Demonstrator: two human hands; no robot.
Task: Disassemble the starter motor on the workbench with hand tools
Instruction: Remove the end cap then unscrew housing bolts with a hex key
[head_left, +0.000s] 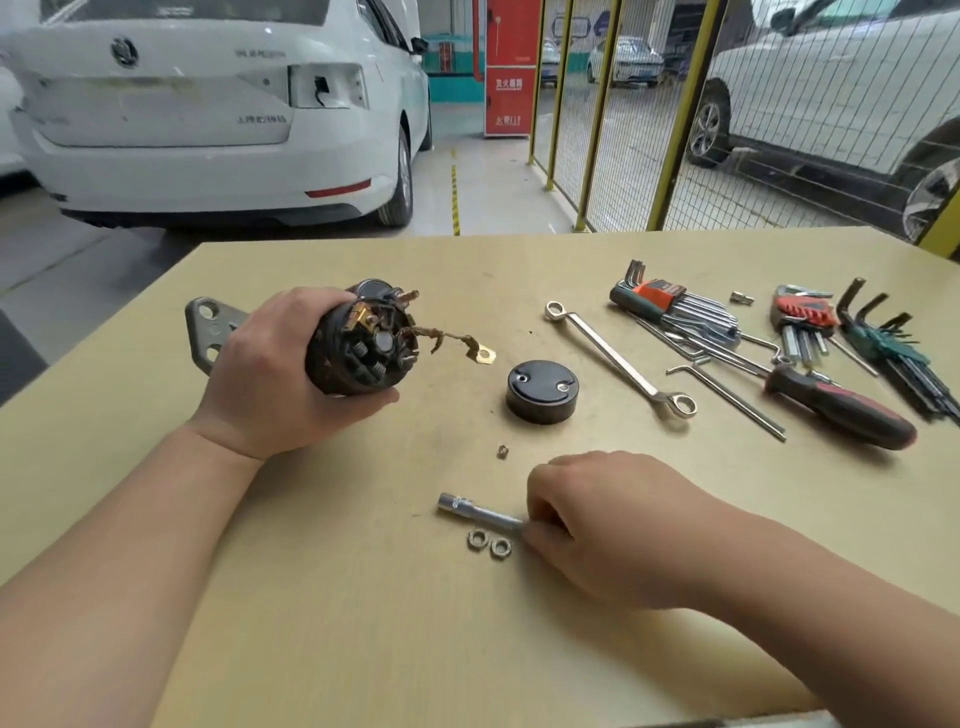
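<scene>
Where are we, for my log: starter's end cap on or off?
Off. The end cap lies on the workbench; the starter motor shows its brushes.

White car (208, 119), red cabinet (511, 67), yellow mesh fence (687, 114)

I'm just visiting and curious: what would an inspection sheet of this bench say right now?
Surface: tan workbench, scuffed, a few dark specks.
Job's things: starter motor, brush end exposed; black end cap off, lying beside it; two nuts and a small screw loose.
Clutter: ring spanner, hex key sets, screwdriver at the right.
Hands: left hand grips the starter motor; right hand grips a socket driver by the nuts.
Cables: braided lead with brass terminal, trailing from the motor.
Surroundings: white car, yellow mesh fence.
</scene>
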